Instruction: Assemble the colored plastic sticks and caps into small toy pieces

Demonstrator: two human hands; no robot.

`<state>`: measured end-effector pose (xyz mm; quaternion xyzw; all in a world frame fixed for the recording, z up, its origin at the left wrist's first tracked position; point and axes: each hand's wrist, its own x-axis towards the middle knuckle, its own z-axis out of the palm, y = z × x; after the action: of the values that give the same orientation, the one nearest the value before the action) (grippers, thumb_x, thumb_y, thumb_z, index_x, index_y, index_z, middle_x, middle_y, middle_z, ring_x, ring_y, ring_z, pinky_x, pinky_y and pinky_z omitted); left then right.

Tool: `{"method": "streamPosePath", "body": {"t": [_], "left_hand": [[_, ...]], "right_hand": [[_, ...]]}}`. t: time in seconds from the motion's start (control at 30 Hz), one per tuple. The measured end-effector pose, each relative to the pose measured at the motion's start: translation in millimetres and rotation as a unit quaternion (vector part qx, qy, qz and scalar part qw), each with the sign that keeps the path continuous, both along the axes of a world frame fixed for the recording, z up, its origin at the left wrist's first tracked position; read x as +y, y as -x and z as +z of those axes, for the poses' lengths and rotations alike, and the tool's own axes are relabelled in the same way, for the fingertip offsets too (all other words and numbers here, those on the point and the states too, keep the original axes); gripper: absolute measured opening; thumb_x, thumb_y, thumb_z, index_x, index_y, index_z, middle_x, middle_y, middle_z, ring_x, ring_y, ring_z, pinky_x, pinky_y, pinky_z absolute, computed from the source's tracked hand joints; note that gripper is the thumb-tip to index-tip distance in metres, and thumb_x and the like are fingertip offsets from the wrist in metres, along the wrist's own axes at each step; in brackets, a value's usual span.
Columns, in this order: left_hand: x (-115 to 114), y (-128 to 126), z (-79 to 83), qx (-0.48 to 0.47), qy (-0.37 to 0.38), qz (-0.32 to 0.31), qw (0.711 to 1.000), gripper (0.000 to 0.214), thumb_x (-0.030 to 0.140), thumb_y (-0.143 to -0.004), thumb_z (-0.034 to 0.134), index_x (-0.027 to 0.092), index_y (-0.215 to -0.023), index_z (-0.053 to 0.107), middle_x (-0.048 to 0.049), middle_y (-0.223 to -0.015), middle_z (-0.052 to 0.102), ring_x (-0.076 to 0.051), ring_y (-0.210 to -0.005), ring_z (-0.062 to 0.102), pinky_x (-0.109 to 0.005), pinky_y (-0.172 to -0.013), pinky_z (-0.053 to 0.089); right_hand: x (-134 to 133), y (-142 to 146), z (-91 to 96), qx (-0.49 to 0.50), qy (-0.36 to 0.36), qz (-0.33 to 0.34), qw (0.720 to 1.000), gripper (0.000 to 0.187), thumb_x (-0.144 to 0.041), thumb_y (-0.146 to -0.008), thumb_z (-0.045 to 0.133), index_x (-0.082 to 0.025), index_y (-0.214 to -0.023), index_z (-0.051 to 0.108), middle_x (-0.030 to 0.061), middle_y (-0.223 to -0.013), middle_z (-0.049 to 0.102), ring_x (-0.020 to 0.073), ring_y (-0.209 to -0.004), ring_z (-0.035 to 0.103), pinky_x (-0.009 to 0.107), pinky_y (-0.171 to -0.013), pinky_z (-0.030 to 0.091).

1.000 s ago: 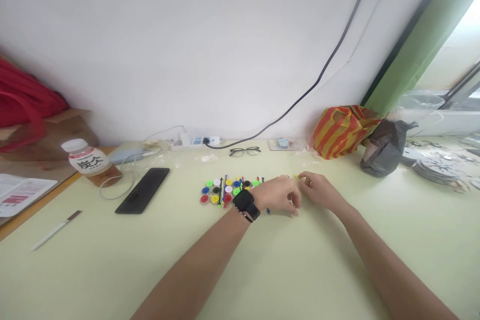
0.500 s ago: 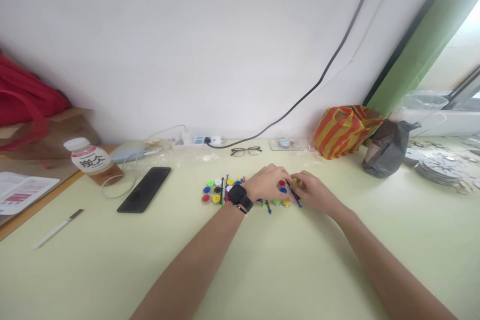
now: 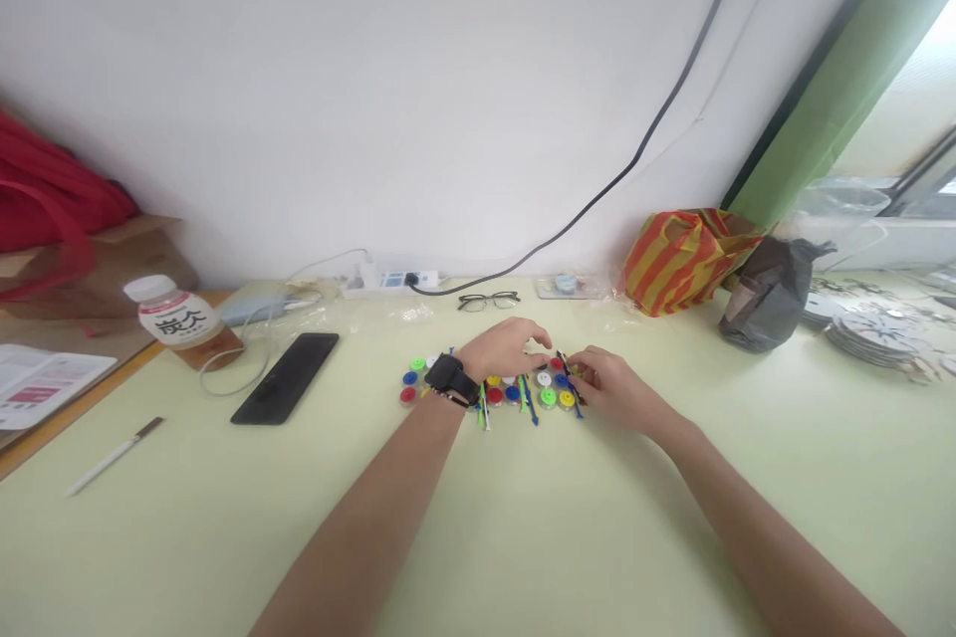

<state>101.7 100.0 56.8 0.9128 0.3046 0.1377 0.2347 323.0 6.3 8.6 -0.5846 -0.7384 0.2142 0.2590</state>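
Several round discs with coloured centres, among them a green disc (image 3: 549, 398) and a yellow disc (image 3: 567, 399), lie in a group on the table. Thin plastic sticks with flared ends stand between them, such as a blue stick (image 3: 533, 403) and a white stick (image 3: 487, 410). My left hand (image 3: 508, 348), a black watch (image 3: 452, 375) on its wrist, hovers above the group with thumb and fingers apart, hiding part of it. At the group's right end, my right hand (image 3: 606, 386) has its fingertips closed on a dark blue stick (image 3: 578, 406) beside the discs.
Eyeglasses (image 3: 489, 301) and a power strip (image 3: 388, 283) lie by the wall. To the left are a black phone (image 3: 286, 378), a drink bottle (image 3: 183, 322) and a white pen (image 3: 112, 458). A striped bag (image 3: 676, 262) and a grey bag (image 3: 769, 299) stand at the right.
My left hand has shifted left and its fingers have spread, baring more discs and sticks. My right hand has moved slightly left, bringing the dark blue stick up against the discs.
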Motion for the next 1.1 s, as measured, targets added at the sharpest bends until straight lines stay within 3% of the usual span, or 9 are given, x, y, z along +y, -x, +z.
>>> {"method": "streamPosePath", "body": {"t": [0.43, 0.7, 0.9, 1.1], "left_hand": [[6, 10, 8.8, -0.015, -0.014, 0.026, 0.999, 0.031, 0.042, -0.091, 0.065, 0.021, -0.111, 0.075, -0.0073, -0.117, 0.073, -0.024, -0.103, 0.066, -0.032, -0.086, 0.05], [-10, -6, 5.1, 0.071, -0.021, 0.009, 0.997, 0.039, 0.052, -0.074, 0.079, 0.021, -0.099, 0.078, -0.0085, -0.103, 0.075, -0.027, -0.097, 0.069, -0.03, -0.076, 0.05], [-11, -6, 6.6, 0.092, -0.009, -0.014, 0.996, 0.036, 0.044, -0.07, 0.082, 0.022, -0.098, 0.079, -0.0062, -0.096, 0.075, -0.023, -0.085, 0.069, -0.028, -0.065, 0.046], [-13, -4, 12.7, 0.086, 0.001, -0.002, 0.996, 0.042, 0.043, -0.073, 0.08, 0.022, -0.11, 0.076, -0.0075, -0.11, 0.074, -0.025, -0.099, 0.068, -0.028, -0.075, 0.05]], "right_hand": [[-3, 15, -7.0, 0.045, -0.004, 0.003, 0.999, 0.027, -0.026, -0.094, 0.053, -0.021, -0.115, 0.069, 0.0102, -0.103, 0.068, 0.0225, -0.085, 0.068, 0.034, -0.075, 0.056], [-5, 14, -1.9, 0.072, 0.003, -0.007, 0.997, 0.024, -0.025, -0.089, 0.056, -0.021, -0.11, 0.067, 0.0081, -0.095, 0.069, 0.0215, -0.081, 0.067, 0.033, -0.071, 0.056], [-4, 14, -1.7, 0.084, 0.02, -0.007, 0.996, 0.026, -0.025, -0.087, 0.057, -0.021, -0.11, 0.067, 0.0075, -0.094, 0.07, 0.0218, -0.082, 0.068, 0.033, -0.073, 0.057], [-4, 17, -1.0, 0.089, 0.018, 0.006, 0.996, 0.024, -0.028, -0.091, 0.052, -0.021, -0.109, 0.067, 0.0071, -0.093, 0.071, 0.022, -0.082, 0.068, 0.034, -0.074, 0.056]]}}
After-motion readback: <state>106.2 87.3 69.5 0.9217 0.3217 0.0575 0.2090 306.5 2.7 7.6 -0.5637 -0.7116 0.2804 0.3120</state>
